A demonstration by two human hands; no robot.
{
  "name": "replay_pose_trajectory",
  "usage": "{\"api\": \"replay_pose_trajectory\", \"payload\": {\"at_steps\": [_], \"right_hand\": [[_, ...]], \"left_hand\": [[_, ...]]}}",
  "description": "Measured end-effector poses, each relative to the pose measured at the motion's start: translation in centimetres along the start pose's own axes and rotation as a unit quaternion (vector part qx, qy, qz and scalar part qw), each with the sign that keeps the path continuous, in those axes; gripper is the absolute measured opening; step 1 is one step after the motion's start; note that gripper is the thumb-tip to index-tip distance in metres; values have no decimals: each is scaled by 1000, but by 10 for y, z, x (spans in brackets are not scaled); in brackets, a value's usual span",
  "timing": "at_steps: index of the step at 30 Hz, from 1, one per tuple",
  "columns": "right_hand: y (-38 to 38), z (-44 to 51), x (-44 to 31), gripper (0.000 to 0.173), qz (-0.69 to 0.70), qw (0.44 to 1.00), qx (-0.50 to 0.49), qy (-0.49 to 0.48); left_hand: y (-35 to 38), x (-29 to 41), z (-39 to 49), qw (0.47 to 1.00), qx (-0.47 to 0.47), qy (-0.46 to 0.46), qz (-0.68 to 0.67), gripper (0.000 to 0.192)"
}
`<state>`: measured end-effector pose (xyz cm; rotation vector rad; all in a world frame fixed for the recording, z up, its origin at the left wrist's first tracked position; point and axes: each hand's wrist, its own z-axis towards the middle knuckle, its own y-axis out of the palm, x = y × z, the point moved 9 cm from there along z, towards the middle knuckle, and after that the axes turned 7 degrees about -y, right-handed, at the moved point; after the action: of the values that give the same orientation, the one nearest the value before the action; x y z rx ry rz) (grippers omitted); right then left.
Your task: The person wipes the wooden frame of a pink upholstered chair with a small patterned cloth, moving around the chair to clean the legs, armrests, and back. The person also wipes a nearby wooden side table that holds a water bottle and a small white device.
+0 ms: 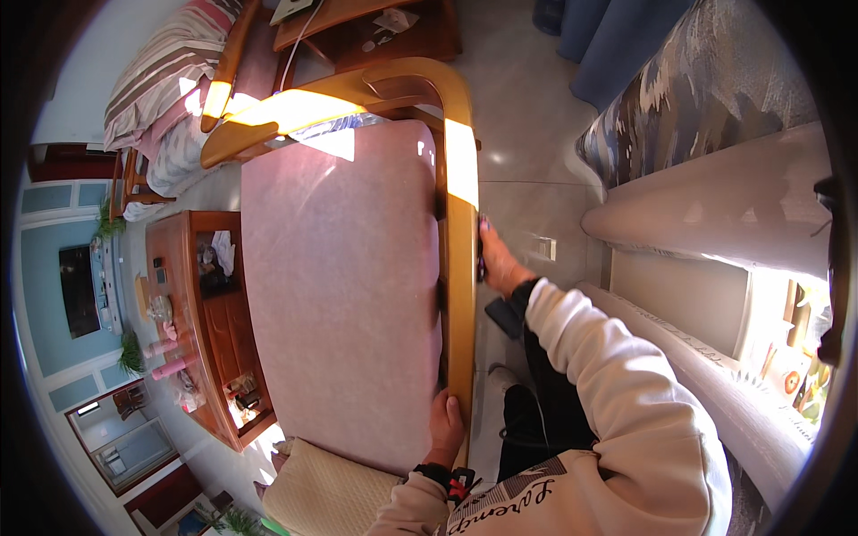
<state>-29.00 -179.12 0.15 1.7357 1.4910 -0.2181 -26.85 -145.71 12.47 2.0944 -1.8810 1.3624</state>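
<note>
A long wooden sofa rail (pixel 461 308) runs beside a pinkish-mauve seat cushion (pixel 335 281). My left hand (pixel 448 423) grasps the rail near its lower end, thumb on the wood. Its other fingers are partly hidden at the gap by the cushion. Farther up, my right hand (pixel 501 262) is at the rail's outer face. It holds a small dark object (pixel 480 258) against the wood; most of that object is covered, so its kind is unclear. Sunlight falls brightly across the rail's upper part and the curved wooden end (pixel 295 114).
Left of the sofa stands a reddish wooden coffee table (pixel 194 321) with pink items and open shelves. A quilted beige cushion (pixel 328 479) lies at the near end. Curtains (pixel 697 100) and a window ledge (pixel 704 167) line the right. A dark flat object (pixel 504 317) is near my legs.
</note>
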Motion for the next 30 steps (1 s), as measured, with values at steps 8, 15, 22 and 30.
{"api": "replay_pose_trajectory", "payload": {"at_steps": [8, 15, 22, 30], "right_hand": [[-47, -190, 123, 63, -430, 879, -184, -99], [-1, -154, 46, 57, -46, 997, 18, 52], [90, 8, -171, 53, -202, 846, -57, -490], [129, 79, -248, 55, -647, 596, -9, -476]], "left_hand": [[-3, 17, -1, 998, 6, 53, -40, 51], [-2, 11, 3, 999, 22, 32, -17, 46], [-6, 21, -2, 999, 31, 42, 0, 46], [-10, 21, -4, 998, 57, 29, 18, 47]]}}
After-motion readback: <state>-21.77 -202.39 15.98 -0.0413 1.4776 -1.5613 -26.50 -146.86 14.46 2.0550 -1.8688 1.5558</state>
